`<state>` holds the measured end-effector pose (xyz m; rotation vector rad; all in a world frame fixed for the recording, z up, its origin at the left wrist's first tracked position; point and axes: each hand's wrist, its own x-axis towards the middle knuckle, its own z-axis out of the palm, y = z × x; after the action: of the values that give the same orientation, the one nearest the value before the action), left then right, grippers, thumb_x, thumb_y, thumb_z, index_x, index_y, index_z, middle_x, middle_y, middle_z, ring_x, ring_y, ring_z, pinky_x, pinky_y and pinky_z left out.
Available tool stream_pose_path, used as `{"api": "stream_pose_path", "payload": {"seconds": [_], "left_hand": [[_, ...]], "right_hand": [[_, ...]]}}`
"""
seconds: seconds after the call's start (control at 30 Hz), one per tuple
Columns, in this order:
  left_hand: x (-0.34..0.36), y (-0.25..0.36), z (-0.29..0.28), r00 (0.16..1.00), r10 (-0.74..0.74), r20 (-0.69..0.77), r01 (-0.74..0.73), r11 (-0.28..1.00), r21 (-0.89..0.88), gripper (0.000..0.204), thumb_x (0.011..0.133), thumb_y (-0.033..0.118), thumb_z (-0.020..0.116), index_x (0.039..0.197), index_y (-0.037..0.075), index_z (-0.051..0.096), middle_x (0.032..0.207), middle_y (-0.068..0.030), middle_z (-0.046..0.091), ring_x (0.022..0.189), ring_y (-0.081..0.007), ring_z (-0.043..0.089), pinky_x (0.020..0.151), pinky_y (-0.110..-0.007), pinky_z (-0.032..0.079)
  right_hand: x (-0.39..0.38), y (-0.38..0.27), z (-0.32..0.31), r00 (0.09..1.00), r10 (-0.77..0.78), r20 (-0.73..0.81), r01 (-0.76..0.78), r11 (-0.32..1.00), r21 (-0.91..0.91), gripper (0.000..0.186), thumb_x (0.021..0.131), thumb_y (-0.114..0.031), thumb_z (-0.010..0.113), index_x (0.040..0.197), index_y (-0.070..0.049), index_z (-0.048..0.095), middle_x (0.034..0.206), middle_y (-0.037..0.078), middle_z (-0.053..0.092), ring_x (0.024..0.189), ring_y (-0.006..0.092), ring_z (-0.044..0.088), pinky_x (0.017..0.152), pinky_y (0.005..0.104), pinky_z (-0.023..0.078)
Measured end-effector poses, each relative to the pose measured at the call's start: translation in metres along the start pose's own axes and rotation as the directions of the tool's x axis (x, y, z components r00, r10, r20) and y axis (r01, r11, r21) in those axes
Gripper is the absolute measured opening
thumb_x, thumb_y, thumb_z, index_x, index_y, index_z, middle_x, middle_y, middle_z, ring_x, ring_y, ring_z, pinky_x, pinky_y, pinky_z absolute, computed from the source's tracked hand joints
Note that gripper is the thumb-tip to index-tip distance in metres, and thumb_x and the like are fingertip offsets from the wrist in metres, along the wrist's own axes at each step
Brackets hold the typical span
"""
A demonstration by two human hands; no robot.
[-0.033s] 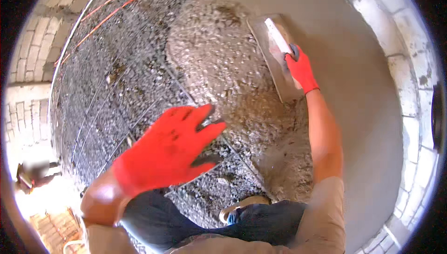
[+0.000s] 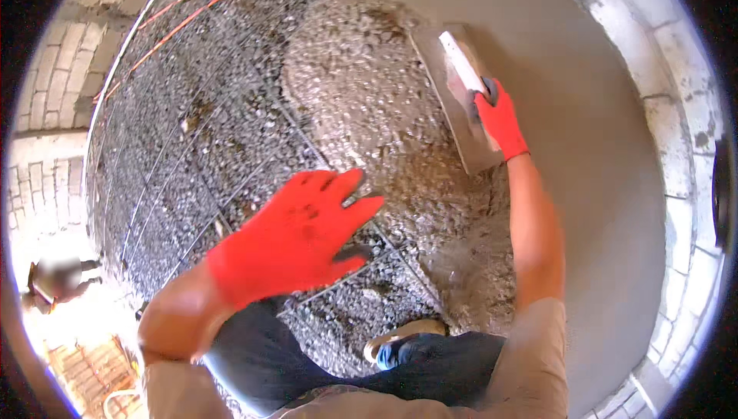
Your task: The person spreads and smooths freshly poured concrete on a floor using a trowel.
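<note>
My right hand (image 2: pixel 503 121), in a red glove with dark fingertips, is closed round the pale handle of a finishing trowel (image 2: pixel 453 100). Its wide flat blade lies where smooth wet concrete (image 2: pixel 596 150) meets a rougher, pebbly patch of wet concrete (image 2: pixel 354 73). My left hand (image 2: pixel 300 234), gloved in red too, hangs over the gravel and mesh with fingers spread and nothing in them. Part of the blade is hidden beneath the handle and my right hand.
Dark gravel (image 2: pixel 223 111) with thin reinforcing bars (image 2: pixel 307 142) covers the left side. Orange tubes (image 2: pixel 207 8) run across the top left. A block wall (image 2: pixel 676 196) curves along the right. My shoe (image 2: pixel 403 334) stands at the gravel's near edge. A blurred person (image 2: pixel 58 280) is at far left.
My left hand has shifted slightly to the right, its fingers still spread. The trowel and my right hand sit nearly where they were, a touch lower and to the right.
</note>
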<state>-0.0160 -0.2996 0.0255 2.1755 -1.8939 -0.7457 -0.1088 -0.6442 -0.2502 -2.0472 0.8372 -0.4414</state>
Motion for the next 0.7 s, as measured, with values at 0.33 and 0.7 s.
{"api": "stream_pose_path", "payload": {"seconds": [0.33, 0.7], "left_hand": [[-0.023, 0.037, 0.077, 0.980, 0.054, 0.190, -0.041, 0.997, -0.072, 0.064, 0.071, 0.045, 0.065, 0.120, 0.006, 0.051, 0.113, -0.0200, 0.052, 0.098, -0.0359, 0.053, 0.083, -0.047, 0.042], [-0.054, 0.030, 0.088, 0.974, 0.058, 0.219, 0.058, 0.872, -0.486, 0.062, 0.076, 0.044, 0.064, 0.123, 0.006, 0.050, 0.118, -0.0216, 0.052, 0.099, -0.0368, 0.055, 0.087, -0.047, 0.042]], "right_hand": [[-0.122, -0.060, -0.036, 0.904, 0.425, 0.057, -0.344, 0.639, 0.688, 0.020, 0.089, -0.012, 0.057, 0.106, -0.002, 0.058, 0.077, 0.000, 0.057, 0.063, 0.0097, 0.052, 0.058, 0.0249, 0.045], [-0.032, -0.158, 0.086, 0.963, 0.263, -0.062, -0.251, 0.955, 0.159, 0.036, 0.090, -0.011, 0.055, 0.125, -0.011, 0.048, 0.076, 0.002, 0.059, 0.054, 0.0102, 0.051, 0.050, 0.0263, 0.044]]}}
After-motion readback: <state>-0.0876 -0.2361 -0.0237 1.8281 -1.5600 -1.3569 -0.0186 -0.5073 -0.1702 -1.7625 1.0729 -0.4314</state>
